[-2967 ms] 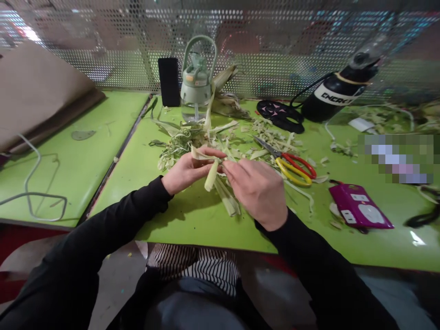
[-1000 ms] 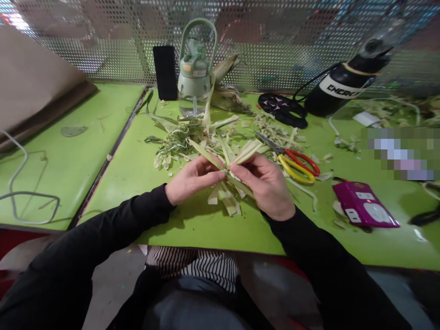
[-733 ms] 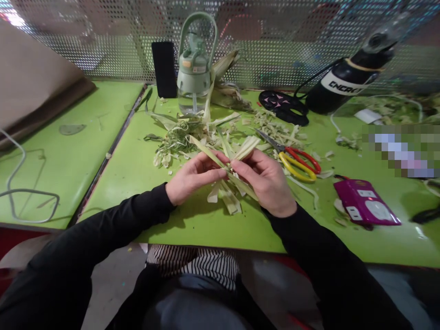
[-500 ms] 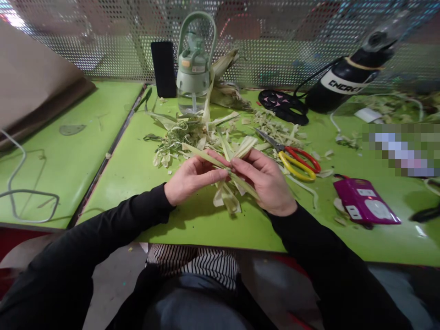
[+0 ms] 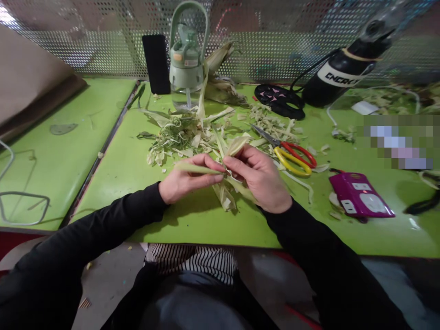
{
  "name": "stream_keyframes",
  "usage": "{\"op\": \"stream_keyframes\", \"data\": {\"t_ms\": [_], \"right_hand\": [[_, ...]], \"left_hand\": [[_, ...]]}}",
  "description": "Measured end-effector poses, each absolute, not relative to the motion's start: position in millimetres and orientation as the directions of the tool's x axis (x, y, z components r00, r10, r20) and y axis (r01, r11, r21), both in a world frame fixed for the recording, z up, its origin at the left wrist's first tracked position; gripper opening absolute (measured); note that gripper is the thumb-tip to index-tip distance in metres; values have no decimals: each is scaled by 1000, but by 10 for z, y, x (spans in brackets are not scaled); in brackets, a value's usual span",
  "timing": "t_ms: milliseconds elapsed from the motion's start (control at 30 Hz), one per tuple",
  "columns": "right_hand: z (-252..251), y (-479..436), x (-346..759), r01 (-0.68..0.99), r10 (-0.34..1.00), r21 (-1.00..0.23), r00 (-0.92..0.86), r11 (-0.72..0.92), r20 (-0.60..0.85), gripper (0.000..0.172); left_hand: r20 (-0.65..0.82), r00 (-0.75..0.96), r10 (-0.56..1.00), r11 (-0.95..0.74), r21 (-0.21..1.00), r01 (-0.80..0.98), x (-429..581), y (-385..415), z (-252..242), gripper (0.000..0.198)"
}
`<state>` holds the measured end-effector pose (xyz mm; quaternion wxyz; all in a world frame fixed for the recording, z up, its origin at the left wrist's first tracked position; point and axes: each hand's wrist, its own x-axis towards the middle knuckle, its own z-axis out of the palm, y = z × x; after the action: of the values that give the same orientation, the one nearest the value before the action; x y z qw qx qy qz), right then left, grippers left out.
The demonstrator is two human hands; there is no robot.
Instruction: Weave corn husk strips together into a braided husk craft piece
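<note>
Pale green corn husk strips [image 5: 237, 145] cross one another between my hands, just above the table's front part. My left hand [image 5: 190, 178] is closed on them, with one strip lying back across its fingers. My right hand [image 5: 256, 176] pinches the strips where they meet, and its fingertips almost touch the left ones. Loose ends [image 5: 227, 199] hang below the fingers. Beyond my hands is a heap of husk shreds and curls [image 5: 187, 133]. Scissors [image 5: 292, 158] with one red and one yellow handle lie right of it, blades slightly apart.
A green-topped water bottle [image 5: 187, 68] and a black phone [image 5: 156, 64] stand at the back against a perforated metal screen [image 5: 113, 46]. A bundle of dry husks [image 5: 223, 89] lies behind the heap. At right are a purple power socket [image 5: 364, 195] and a black tool labelled ENERGY [image 5: 338, 73].
The strip at my left hand has swung back across its fingers, and my right fingers have shifted at the crossing. The whole view has moved slightly.
</note>
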<state>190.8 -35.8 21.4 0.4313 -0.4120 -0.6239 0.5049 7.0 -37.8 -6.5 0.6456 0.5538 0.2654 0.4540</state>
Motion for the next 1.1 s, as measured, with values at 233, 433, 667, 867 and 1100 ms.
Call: {"op": "stream_keyframes", "data": {"t_ms": [233,433,667,867,1100], "right_hand": [[359,-307,2049,461,917,-855,-398,237,39,34],[433,-305,2092,558,881,-728,-455,398,132,30],[466,-364,2075,537,790,-652,-592,535,160,28],[405,-345,2169,423,698,-669,-686,611,204,25],[376,-325,2242,374,686,-727,-704,576,181,27]], "left_hand": [[114,379,918,108,849,-518,92,-264,-129,22],[153,473,868,44,924,-379,3,-269,-46,25],[138,517,845,-33,978,-207,-28,-306,68,24],[91,574,814,30,980,-198,-24,-340,54,20],[69,579,813,59,978,-200,-14,-374,50,20]]}}
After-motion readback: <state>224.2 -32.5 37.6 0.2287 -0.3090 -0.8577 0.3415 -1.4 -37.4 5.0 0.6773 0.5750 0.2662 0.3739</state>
